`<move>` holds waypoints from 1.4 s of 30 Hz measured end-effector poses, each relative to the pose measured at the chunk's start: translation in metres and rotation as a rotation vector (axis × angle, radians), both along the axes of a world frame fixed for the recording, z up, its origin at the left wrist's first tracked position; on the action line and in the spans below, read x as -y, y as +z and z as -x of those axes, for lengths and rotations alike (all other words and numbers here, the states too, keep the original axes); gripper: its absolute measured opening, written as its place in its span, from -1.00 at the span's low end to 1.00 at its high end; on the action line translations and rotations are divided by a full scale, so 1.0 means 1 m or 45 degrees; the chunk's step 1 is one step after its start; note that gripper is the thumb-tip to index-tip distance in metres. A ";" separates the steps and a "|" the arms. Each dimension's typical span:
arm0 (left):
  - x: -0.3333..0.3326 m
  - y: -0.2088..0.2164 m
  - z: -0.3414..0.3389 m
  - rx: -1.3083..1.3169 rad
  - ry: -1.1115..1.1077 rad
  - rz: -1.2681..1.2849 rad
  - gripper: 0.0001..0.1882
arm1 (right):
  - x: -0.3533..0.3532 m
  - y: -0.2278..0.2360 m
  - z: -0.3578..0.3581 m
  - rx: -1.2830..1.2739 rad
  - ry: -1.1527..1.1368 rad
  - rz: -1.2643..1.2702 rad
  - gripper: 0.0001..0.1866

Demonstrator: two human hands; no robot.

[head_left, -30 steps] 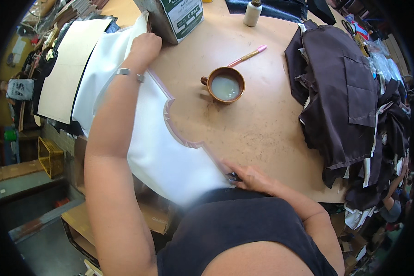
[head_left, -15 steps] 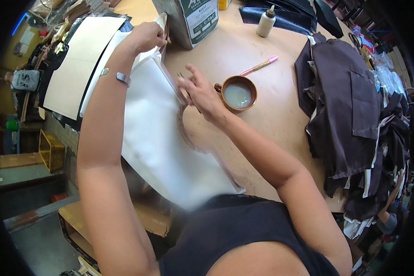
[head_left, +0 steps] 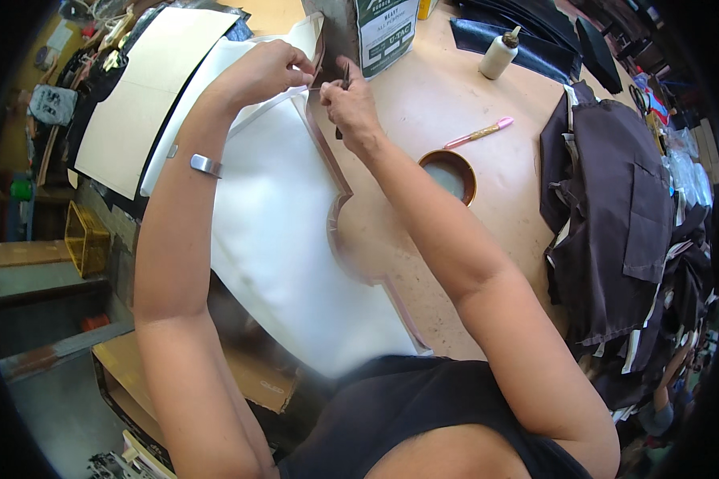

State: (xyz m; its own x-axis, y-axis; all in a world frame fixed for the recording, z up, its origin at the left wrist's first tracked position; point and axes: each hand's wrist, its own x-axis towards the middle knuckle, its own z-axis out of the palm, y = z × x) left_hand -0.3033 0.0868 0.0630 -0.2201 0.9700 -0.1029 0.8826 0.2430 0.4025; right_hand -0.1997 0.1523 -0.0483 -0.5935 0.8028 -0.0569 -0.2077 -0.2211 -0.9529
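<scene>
Two bare forearms rise from the lower edge of the head view, hands close together near the top. The left hand (head_left: 265, 73) bends inward at the wrist, fingers curled and thumb and fingertips pinching the upper edge of a white sheet (head_left: 276, 215). Just beside it, the right hand (head_left: 353, 110) is closed around a slim dark tool (head_left: 346, 76), its forearm slanting past a brown cup (head_left: 473, 185) and partly hiding it.

A metal can (head_left: 387, 36) stands just beyond the hands, limiting room there. Bare table (head_left: 519, 191) lies between the right forearm and a dark brown cloth pile (head_left: 611, 223); a pink-tipped pen (head_left: 478, 133) and a white bottle (head_left: 499, 56) sit farther up.

The sheet spans from the left hand down to the black top (head_left: 407, 391), smooth and pale, with a mauve-brown border (head_left: 327, 156) along its right side, which curves in at a rounded notch.
</scene>
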 end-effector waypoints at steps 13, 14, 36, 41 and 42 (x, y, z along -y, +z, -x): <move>-0.020 -0.006 0.000 -0.173 -0.120 -0.139 -0.75 | 0.016 0.011 -0.034 0.208 0.135 -0.265 -0.47; -0.020 -0.004 0.000 -0.189 -0.121 -0.116 -0.74 | 0.017 0.014 -0.037 0.268 0.248 -0.217 -0.46; 0.042 0.016 -0.041 0.102 -0.183 -0.110 -0.76 | 0.050 0.029 -0.091 0.289 0.359 -0.656 -0.57; 0.153 0.008 -0.086 0.698 0.017 0.214 -0.87 | 0.077 -0.018 -0.231 0.886 0.529 -1.145 -0.36; 0.184 -0.004 -0.092 0.807 0.085 0.242 -0.88 | 0.075 -0.031 -0.255 1.001 0.571 -1.198 -0.36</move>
